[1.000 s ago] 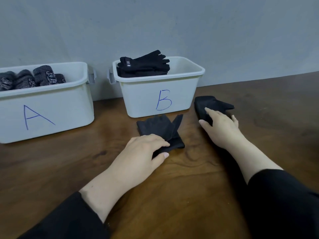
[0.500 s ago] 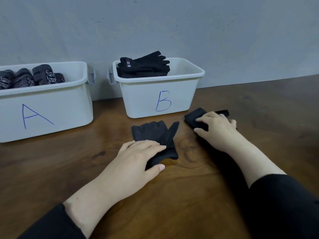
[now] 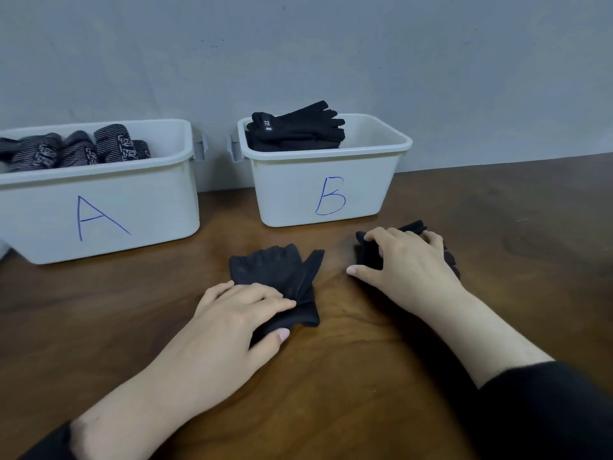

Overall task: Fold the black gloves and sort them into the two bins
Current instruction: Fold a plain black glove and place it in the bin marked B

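Two gloves remain on the table, I judge: my left hand pinches the flat glove, my right hand clutches the bunched glove. Bin B holds folded gloves; bin A patterned ones.

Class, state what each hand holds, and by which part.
Left hand pinches the flat black fabric glove at its cuff. Right hand grips the bunched black glove.
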Tool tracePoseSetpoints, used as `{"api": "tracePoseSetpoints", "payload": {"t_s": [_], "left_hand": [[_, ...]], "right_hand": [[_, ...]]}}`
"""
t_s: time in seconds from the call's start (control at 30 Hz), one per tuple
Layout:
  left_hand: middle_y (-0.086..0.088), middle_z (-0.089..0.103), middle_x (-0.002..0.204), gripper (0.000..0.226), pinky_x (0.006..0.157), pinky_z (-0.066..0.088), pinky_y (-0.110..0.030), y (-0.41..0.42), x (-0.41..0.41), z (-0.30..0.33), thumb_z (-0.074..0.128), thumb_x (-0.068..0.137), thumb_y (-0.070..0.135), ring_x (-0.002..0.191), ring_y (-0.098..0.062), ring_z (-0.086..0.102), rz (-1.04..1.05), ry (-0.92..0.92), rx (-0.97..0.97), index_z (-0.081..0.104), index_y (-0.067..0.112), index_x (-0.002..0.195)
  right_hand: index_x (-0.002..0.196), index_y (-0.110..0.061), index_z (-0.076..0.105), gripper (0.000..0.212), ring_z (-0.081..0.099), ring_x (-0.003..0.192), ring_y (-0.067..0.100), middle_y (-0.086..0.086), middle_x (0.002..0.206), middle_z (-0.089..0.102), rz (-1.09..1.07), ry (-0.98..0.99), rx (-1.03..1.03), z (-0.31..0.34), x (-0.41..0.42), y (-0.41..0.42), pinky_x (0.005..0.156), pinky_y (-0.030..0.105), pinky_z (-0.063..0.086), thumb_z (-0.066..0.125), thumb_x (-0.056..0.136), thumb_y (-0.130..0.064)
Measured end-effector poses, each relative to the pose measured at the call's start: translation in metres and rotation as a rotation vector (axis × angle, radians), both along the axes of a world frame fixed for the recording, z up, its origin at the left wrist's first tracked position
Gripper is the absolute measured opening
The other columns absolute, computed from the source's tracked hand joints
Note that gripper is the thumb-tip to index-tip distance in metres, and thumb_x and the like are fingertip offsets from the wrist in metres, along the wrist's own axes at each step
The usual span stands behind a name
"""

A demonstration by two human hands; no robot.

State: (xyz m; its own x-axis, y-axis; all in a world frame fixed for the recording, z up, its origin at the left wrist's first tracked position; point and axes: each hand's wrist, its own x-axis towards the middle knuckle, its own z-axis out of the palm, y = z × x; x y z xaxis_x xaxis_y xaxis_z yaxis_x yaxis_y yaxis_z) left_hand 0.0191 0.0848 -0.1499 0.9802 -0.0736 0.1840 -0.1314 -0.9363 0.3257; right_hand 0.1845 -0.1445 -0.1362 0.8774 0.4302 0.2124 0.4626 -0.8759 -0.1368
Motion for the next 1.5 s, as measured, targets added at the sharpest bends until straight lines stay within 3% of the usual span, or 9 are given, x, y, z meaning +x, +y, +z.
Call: {"api": "tracePoseSetpoints", "payload": {"t_s": [0.17,0.27,0.43,0.57,0.73,0.93,1.13,1.3,1.5], "left_hand": [[0.036,0.039,0.131,0.068,0.114,0.009,-0.024,0.001,-0.012,0.001,0.016,0.082,0.074,0.120,0.033,-0.003,0.019,0.025,0.007,0.044,0.052,0.140],[0.036,0.034,0.133,0.072,0.110,0.010,-0.023,-0.001,-0.014,0.005,0.014,0.080,0.078,0.114,0.036,-0.012,0.010,0.050,0.002,0.040,0.052,0.143],[0.033,0.037,0.134,0.061,0.117,0.011,-0.033,0.000,-0.012,0.004,0.023,0.090,0.072,0.126,0.018,0.018,0.003,0.076,0.019,0.038,0.050,0.145],[0.033,0.038,0.133,0.062,0.116,0.013,-0.028,0.001,-0.013,0.005,0.023,0.092,0.071,0.125,0.015,0.023,0.013,0.003,-0.071,0.029,0.048,0.149],[0.033,0.046,0.130,0.050,0.107,0.026,-0.020,0.010,-0.009,0.013,0.043,0.096,0.055,0.124,0.018,0.032,0.128,-0.216,-0.458,0.037,0.047,0.145],[0.027,0.059,0.130,0.044,0.114,0.037,-0.032,0.014,-0.005,0.020,0.056,0.097,0.042,0.125,0.006,0.050,0.105,-0.150,-1.040,0.047,0.044,0.140],[0.004,0.063,0.136,0.035,0.113,0.038,-0.045,0.017,-0.011,0.028,0.053,0.103,0.024,0.128,-0.016,0.057,-0.069,-0.020,-1.519,0.056,0.021,0.138],[-0.001,0.068,0.128,0.030,0.104,0.048,-0.051,0.032,-0.010,0.026,0.054,0.102,0.023,0.119,-0.023,0.064,0.051,-0.048,-1.698,0.060,0.021,0.131],[-0.001,0.075,0.107,0.020,0.057,0.053,-0.031,0.047,-0.001,0.039,0.058,0.100,0.030,0.094,-0.021,0.072,0.251,-0.138,-1.603,0.066,0.019,0.115]], "right_hand": [[0.124,-0.034,0.060,0.029,0.055,0.105,0.016,-0.011,0.109,0.059,0.044,-0.077,-0.026,-0.008,-0.011,0.013,0.117,0.050,0.020,0.054,0.096,-0.037],[0.110,-0.034,0.059,0.015,0.052,0.097,0.014,-0.012,0.101,0.059,0.061,-0.086,0.014,-0.010,-0.013,0.010,0.108,0.042,0.025,0.056,0.096,-0.035],[0.097,-0.031,0.053,0.008,0.055,0.090,0.014,-0.013,0.094,0.058,0.089,-0.009,0.065,-0.002,-0.024,0.008,0.086,0.035,0.041,0.061,0.095,-0.031],[0.105,-0.036,0.053,0.019,0.061,0.087,0.011,-0.016,0.097,0.065,0.016,0.140,0.424,0.019,-0.042,0.007,0.074,0.035,0.051,0.058,0.095,-0.021],[0.107,-0.035,0.061,0.031,0.064,0.083,0.001,-0.013,0.091,0.072,-0.019,0.094,0.871,0.080,-0.075,0.012,0.065,0.021,0.048,0.051,0.093,-0.009],[0.108,-0.035,0.069,0.032,0.047,0.071,0.028,0.017,0.093,0.069,0.137,0.266,1.020,0.120,-0.108,0.038,0.068,0.043,0.040,0.051,0.093,-0.013],[0.109,-0.036,0.069,0.023,0.050,0.074,0.027,0.026,0.098,0.064,0.166,0.348,0.967,0.123,-0.121,0.069,0.074,0.056,0.048,0.057,0.095,-0.023],[0.118,-0.034,0.061,0.023,0.059,0.063,0.001,-0.011,0.068,0.069,0.169,0.270,0.779,0.125,-0.120,0.076,0.061,0.013,0.041,0.066,0.096,-0.031],[0.119,-0.034,0.059,0.035,0.062,0.057,0.007,-0.003,0.081,0.073,0.136,0.346,0.689,0.114,-0.118,0.076,0.059,0.018,0.046,0.070,0.093,-0.014]]}}
